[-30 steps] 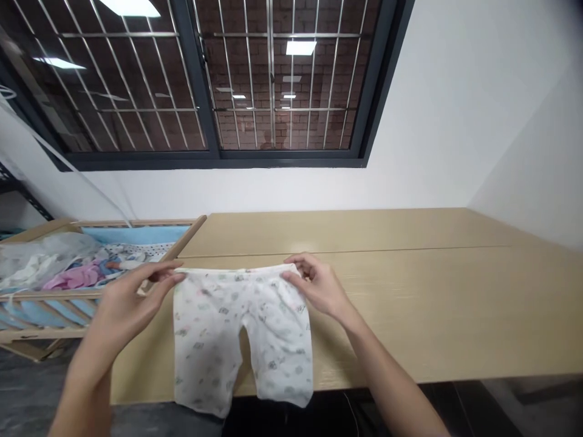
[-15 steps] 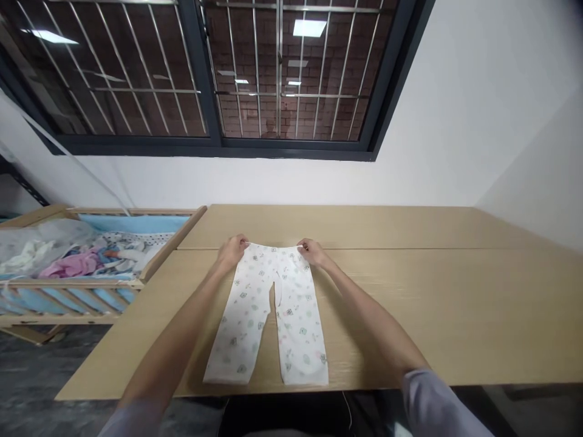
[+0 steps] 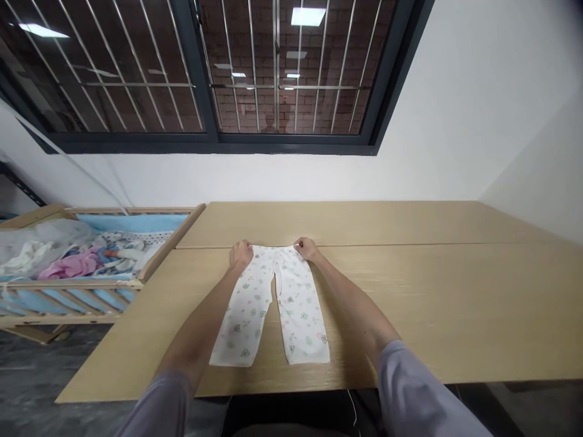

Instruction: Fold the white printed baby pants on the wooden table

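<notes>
A small pair of white pants (image 3: 298, 297) with a scattered green and pink print lies spread on the wooden table, waistband toward the wall and legs toward me. My left hand (image 3: 241, 255) is closed on the left corner of the waistband. At the opposite corner, my right hand (image 3: 306, 248) pinches the waistband between thumb and fingers. The two legs lie apart, with a narrow strip of table showing between them.
The wooden table (image 3: 437, 297) has a seam running across it and meets the white wall (image 3: 291, 179). Left of it stands a wooden crib (image 3: 175, 243) with blue lining, holding a pile of clothes (image 3: 75, 264). A barred window (image 3: 291, 136) is above.
Both hands have come slightly closer together along the waistband. The pants have slid a little away from me, their leg hems now farther from the table's front edge.
</notes>
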{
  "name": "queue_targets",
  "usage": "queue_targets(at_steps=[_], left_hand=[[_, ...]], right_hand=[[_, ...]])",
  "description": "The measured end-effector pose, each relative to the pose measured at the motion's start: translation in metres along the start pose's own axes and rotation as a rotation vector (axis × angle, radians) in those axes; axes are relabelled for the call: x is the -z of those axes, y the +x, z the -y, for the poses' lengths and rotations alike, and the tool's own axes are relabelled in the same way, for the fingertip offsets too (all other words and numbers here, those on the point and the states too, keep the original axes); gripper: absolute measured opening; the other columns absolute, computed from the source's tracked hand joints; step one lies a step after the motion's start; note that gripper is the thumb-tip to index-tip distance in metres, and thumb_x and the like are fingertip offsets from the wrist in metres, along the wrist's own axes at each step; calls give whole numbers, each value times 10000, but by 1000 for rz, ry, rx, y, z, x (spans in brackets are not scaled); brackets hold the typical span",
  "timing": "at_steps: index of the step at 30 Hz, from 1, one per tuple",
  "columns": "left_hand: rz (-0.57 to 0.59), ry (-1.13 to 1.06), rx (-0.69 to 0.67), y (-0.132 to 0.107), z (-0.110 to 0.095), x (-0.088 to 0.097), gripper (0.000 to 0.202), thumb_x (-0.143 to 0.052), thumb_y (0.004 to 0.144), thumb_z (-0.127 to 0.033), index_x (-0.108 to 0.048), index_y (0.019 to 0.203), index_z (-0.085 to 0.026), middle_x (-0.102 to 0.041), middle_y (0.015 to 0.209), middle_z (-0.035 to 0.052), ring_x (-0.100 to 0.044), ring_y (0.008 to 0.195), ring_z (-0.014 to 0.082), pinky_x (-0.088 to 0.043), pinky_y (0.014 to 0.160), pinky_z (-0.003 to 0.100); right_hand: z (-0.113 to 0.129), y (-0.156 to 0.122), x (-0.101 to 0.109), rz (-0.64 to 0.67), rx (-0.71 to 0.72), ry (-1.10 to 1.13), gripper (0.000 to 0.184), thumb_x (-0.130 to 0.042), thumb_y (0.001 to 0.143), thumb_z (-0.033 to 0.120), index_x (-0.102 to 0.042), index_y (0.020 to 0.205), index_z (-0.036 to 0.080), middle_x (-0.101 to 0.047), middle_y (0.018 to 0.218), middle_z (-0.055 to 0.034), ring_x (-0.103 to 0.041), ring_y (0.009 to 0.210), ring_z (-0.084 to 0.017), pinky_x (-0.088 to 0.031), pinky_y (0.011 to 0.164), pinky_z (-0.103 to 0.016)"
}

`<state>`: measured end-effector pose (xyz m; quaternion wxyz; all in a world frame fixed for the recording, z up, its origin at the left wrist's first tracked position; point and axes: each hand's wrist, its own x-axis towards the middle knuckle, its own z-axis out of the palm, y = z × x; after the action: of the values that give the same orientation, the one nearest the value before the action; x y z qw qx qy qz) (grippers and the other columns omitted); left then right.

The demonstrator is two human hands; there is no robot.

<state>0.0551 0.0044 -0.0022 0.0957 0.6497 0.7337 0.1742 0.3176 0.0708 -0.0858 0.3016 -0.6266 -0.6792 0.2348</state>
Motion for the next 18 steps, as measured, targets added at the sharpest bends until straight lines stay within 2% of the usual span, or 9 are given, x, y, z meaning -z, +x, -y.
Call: queue_targets(at_steps=[3, 5, 7, 9, 10, 12, 15, 18], left_hand=[[-74, 2, -30, -28, -24, 11, 394, -550, 980, -299, -524, 1336, -133, -518, 1411, 189, -498, 1302, 335, -398, 1074, 556], [-94, -10, -109, -67, -42, 15, 406, -482, 987, -264, -491, 1362, -109, -489, 1435, 232, -441, 1353, 364, -331, 1102, 550], [-45, -31, -243, -123, -58, 12, 328, -484, 985, -322, -580, 1253, -160, -619, 1294, 164, -539, 1252, 320, -365, 1074, 485], [46, -49, -357, -183, -71, -1, 251, -532, 957, -410, -671, 998, -205, -716, 1017, 87, -655, 1003, 267, -464, 923, 410], [109, -58, -409, -210, -76, -9, 293, -543, 940, -463, -679, 899, -206, -720, 901, 78, -673, 883, 259, -489, 826, 400], [259, -59, -460, -253, -84, -27, 343, -555, 913, -503, -691, 889, -189, -719, 842, 107, -684, 814, 287, -494, 750, 422], [365, -39, -456, -279, -91, -48, 401, -586, 869, -509, -698, 984, -142, -729, 922, 185, -687, 890, 375, -494, 764, 490], [402, -32, -461, -279, -91, -55, 346, -540, 875, -413, -704, 975, -125, -730, 941, 219, -686, 902, 400, -486, 768, 512]], right_hand=[[-2, 1, -1, 5, 1, 7, 91, -658, 823, 182, -713, 894, 170, -707, 837, -23, -618, 802, -145, -447, 764, -226], [-4, -1, -1, -6, 3, 14, 123, -661, 823, 195, -706, 933, 167, -702, 845, -21, -616, 803, -145, -449, 770, -233], [-6, -3, -2, -22, 4, 26, 159, -663, 827, 221, -696, 973, 164, -698, 857, -19, -615, 802, -144, -452, 772, -239], [-8, -4, -3, -32, 4, 40, 175, -661, 831, 243, -688, 984, 162, -697, 864, -18, -617, 795, -142, -455, 766, -241], [-9, -5, -3, -35, 2, 47, 175, -658, 831, 248, -686, 980, 160, -697, 865, -19, -617, 790, -141, -456, 761, -241], [-10, -6, -3, -38, -4, 54, 170, -652, 823, 249, -682, 962, 155, -699, 869, -23, -616, 785, -141, -458, 751, -241], [-11, -6, -2, -38, -15, 54, 177, -652, 804, 259, -679, 942, 153, -703, 882, -26, -614, 784, -140, -458, 739, -235], [-9, -7, 0, -28, -29, 49, 183, -650, 801, 279, -678, 936, 158, -710, 887, -27, -619, 787, -140, -459, 736, -231]])
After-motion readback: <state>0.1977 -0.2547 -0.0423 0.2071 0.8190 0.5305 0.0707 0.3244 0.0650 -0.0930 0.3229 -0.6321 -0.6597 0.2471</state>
